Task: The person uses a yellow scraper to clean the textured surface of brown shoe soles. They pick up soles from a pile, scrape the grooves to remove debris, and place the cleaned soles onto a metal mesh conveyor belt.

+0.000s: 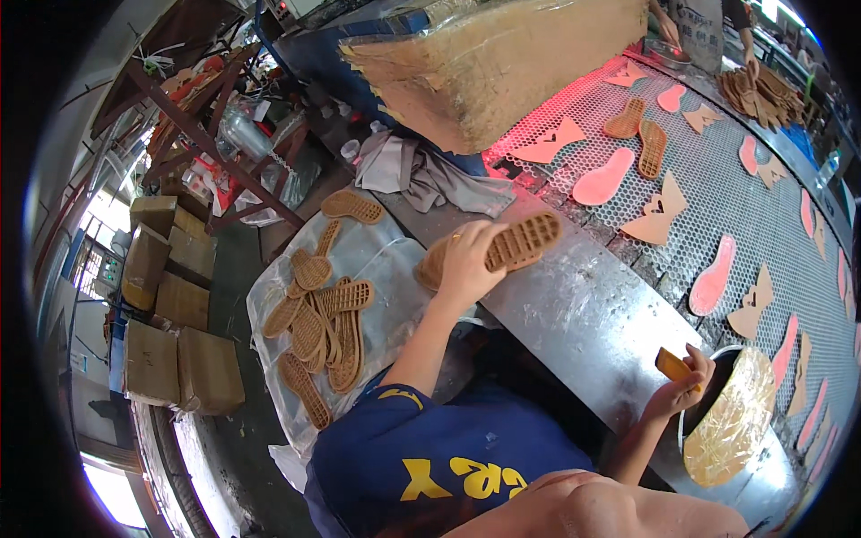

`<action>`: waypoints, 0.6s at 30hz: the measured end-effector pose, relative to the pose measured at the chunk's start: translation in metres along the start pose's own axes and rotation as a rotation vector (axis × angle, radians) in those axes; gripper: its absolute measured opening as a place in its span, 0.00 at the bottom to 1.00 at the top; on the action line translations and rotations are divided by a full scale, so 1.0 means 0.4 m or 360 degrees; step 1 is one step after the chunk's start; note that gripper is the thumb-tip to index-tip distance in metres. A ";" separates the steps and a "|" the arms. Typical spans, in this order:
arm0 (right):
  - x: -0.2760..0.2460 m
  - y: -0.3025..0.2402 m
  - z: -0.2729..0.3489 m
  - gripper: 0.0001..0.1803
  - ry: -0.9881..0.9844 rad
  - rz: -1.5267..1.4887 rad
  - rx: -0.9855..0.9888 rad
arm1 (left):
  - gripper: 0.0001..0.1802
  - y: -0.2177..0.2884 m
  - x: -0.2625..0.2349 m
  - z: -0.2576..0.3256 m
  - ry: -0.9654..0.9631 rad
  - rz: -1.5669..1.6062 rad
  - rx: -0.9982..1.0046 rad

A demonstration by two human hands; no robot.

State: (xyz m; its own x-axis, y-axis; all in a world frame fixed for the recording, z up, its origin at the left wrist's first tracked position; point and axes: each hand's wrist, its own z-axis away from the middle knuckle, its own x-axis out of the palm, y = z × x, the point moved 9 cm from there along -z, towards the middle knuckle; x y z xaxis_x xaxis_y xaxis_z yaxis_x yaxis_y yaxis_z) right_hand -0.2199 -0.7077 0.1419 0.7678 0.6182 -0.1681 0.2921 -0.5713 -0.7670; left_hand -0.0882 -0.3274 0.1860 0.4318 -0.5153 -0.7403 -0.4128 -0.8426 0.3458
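Your left hand [471, 266] was wrapped round a brown sole [531, 240], gridded face upward, over the metal ledge [565, 314]. A second sole [432, 262] showed on the other side of that hand, apparently in the same grasp. Your right hand [686, 387] gripped a small yellow-brown tool [674, 367] over the ledge's right part, near a film-wrapped disc [731, 426]; the tool's kind could not be told. Beyond the ledge, one pair of brown soles [653, 151] lay on the mesh belt [717, 197] among pink sole-shaped pieces [603, 177] and tan cutouts [657, 215], so perhaps only that pair was done. Left of the ledge, a loose heap of soles [309, 336] on plastic sheeting [386, 257] probably remained. Your held sole seemed midway, not yet on the belt; whether anything coated it could not be seen.
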 end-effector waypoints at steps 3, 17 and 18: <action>-0.002 -0.003 0.003 0.35 0.0001 0.0020 -0.0028 | 0.36 0.105 0.022 -0.037 -0.0153 0.0130 0.0425; -0.031 -0.060 -0.025 0.20 0.0231 0.0257 -0.0259 | 0.47 0.201 0.260 0.113 -0.0665 -0.0001 -0.0164; -0.038 -0.054 -0.024 0.15 0.0238 0.0223 -0.0217 | 0.49 0.212 0.276 0.116 -0.0729 -0.0016 -0.0192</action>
State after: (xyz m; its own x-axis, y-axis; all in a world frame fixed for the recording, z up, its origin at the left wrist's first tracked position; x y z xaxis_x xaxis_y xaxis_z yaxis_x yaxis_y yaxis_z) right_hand -0.2324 -0.7098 0.1670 0.8792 0.4468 -0.1657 0.2433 -0.7199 -0.6501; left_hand -0.1128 -0.4486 0.1068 0.0259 -0.4081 -0.9126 -0.3028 -0.8732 0.3819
